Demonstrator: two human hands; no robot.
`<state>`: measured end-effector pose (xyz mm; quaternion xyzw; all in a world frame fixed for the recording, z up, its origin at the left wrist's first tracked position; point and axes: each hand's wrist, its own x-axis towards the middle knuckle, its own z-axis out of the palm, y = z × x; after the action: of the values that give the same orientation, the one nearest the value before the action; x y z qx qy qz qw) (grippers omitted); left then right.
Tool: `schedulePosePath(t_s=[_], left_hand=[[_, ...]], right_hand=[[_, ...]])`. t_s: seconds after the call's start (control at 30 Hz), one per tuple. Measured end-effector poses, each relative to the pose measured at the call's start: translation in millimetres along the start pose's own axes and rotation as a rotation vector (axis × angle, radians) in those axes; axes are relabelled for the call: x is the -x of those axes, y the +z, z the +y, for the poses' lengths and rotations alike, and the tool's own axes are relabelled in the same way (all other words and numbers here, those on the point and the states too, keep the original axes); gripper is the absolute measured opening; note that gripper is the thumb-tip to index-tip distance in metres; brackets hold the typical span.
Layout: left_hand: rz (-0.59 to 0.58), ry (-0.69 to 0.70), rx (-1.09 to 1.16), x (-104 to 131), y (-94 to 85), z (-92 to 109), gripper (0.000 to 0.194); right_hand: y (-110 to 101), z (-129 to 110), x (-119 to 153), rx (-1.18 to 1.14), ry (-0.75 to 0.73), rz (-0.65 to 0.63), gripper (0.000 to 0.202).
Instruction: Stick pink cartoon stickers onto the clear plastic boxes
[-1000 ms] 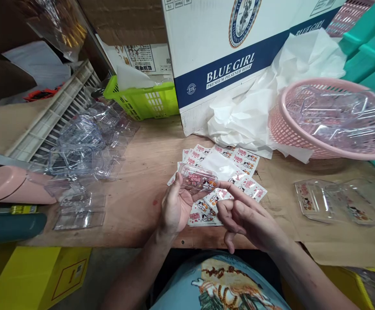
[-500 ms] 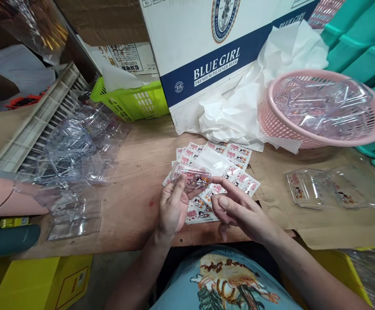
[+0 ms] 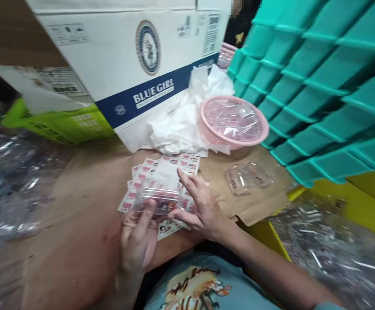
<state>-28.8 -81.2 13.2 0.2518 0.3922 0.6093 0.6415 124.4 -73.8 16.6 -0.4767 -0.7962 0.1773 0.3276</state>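
Note:
My left hand (image 3: 139,234) grips a clear plastic case (image 3: 158,193) by its lower left part, thumb on top. A cat sticker with pink print shows on the case. Beside its right end is my right hand (image 3: 203,206), open, fingers spread and thumb by the case's lower corner; whether the thumb touches it I cannot tell. Beneath the case, sticker sheets (image 3: 168,230) with cats and pink lettering lie fanned on the table. Two clear plastic pieces (image 3: 238,180) with stickers rest on brown paper to the right.
A pink basket (image 3: 207,133) of clear plastic parts stands behind, next to crumpled white paper (image 3: 174,133) and a white-and-blue carton (image 3: 110,77). Teal bins (image 3: 323,90) are stacked at right. Clear plastic parts (image 3: 329,254) fill a yellow container below. More clear parts (image 3: 16,181) lie left.
The view has swung to the right, showing more teal bins and the yellow container. My right hand has opened, its fingers lifting off and spreading beside the case. The left hand keeps its hold.

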Motion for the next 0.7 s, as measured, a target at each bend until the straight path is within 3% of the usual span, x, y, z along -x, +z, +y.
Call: schedulePosePath(t_s=[0.07, 0.13, 0.2, 0.3, 0.37, 0.47, 0.6, 0.7], left_hand=[[-0.168, -0.086, -0.088, 3.0, 10.7, -9.8, 0.020], [-0.286, -0.078, -0.270, 5.1, 12.0, -19.1, 0.027], [-0.309, 0.114, -0.584, 6.1, -0.5, -25.2, 0.036], [-0.279, 0.462, -1.173, 9.7, -34.9, -30.0, 0.050], [-0.300, 0.526, -1.488, 15.3, -54.6, -34.9, 0.057], [-0.322, 0.532, -1.744, 25.6, -68.5, -46.3, 0.063], [-0.315, 0.538, -1.817, 33.7, -70.6, -53.2, 0.065], [-0.259, 0.586, -1.738, 25.2, -61.0, -35.8, 0.069]], right_hand=[[-22.1, 17.2, 5.0, -0.171, 0.025, 0.013, 0.069], [-48.0, 41.4, 18.0, -0.082, 0.093, 0.087, 0.061], [-71.5, 71.4, 31.7, 0.232, 0.193, 0.189, 0.062], [-85.2, 108.5, 35.4, 0.664, 0.178, 0.182, 0.061], [-73.8, 113.0, 24.5, 0.744, 0.092, 0.176, 0.060], [-34.4, 93.2, -1.8, 0.582, -0.009, 0.068, 0.063], [8.7, 66.3, -33.3, 0.493, 0.107, -0.219, 0.065], [10.1, 53.4, -45.8, 0.412, 0.071, -0.325, 0.034]])
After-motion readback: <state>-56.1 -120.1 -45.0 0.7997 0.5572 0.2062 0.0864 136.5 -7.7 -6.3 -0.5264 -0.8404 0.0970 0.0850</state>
